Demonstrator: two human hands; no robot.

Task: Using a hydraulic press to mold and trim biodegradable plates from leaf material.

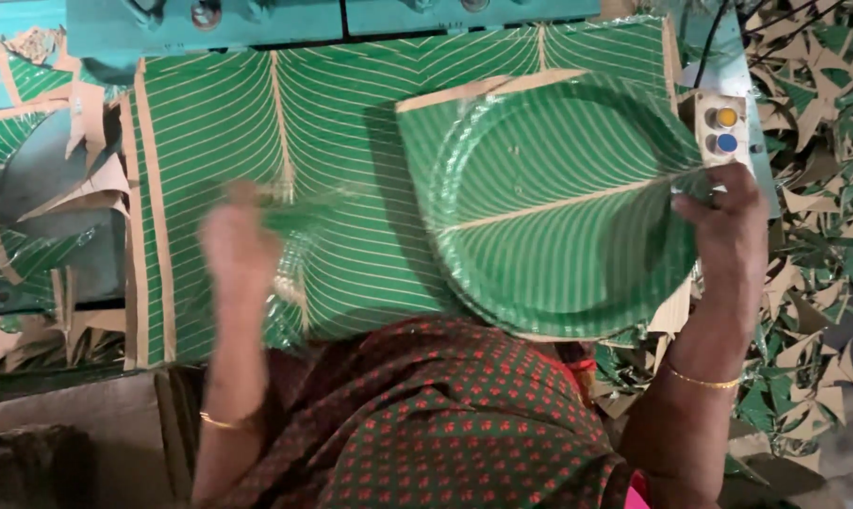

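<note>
Right hand [723, 221] grips green paper plate [563, 203] at its rim; blurred left hand [238, 240] perhaps open over striped sheet [351, 123].

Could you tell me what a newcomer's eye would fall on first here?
Probably the green leaf-striped paper plate, right of centre, held at its edge by the right hand. Under it lies a matching striped sheet, where the blurred left hand hovers. Cut scraps pile at the right.
</note>
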